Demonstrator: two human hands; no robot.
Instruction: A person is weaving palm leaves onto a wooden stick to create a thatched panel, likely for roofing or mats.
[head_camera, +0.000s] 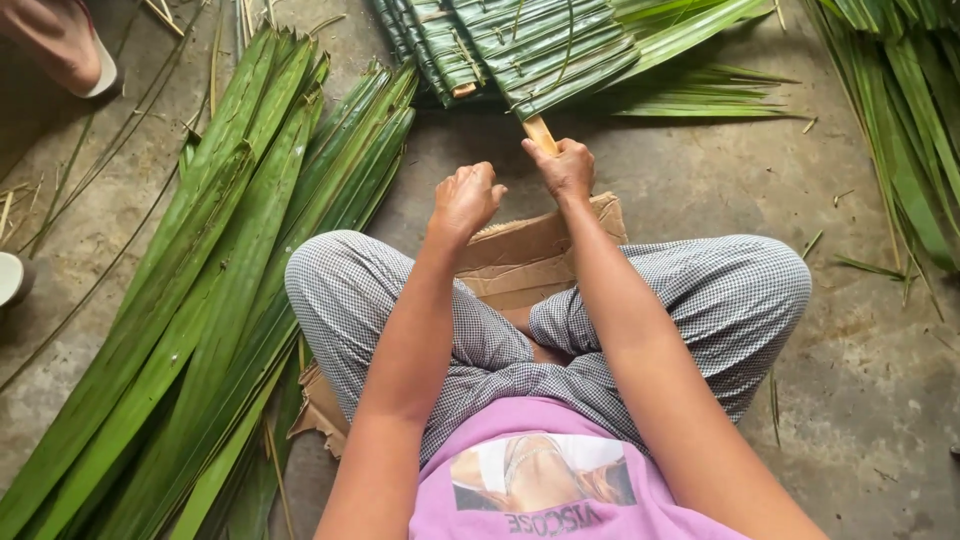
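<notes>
A broad pile of long green palm leaves (200, 300) lay on the concrete floor at the person's left. Ahead lay a stitched panel of folded green leaves (540, 45), its pale wooden stick (540, 132) jutting toward the person. The right hand (566, 168) gripped that stick, fingers wrapped tight. Just beside it, the left hand (466, 197) was curled into a loose fist above the brown cardboard sheet (530, 250); whether it held anything could not be told.

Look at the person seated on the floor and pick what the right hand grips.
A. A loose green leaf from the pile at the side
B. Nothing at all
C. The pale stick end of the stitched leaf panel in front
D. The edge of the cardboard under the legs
C: the right hand is closed around the pale stick that juts from the stitched leaf panel, while the left hand is fisted beside it.
</notes>
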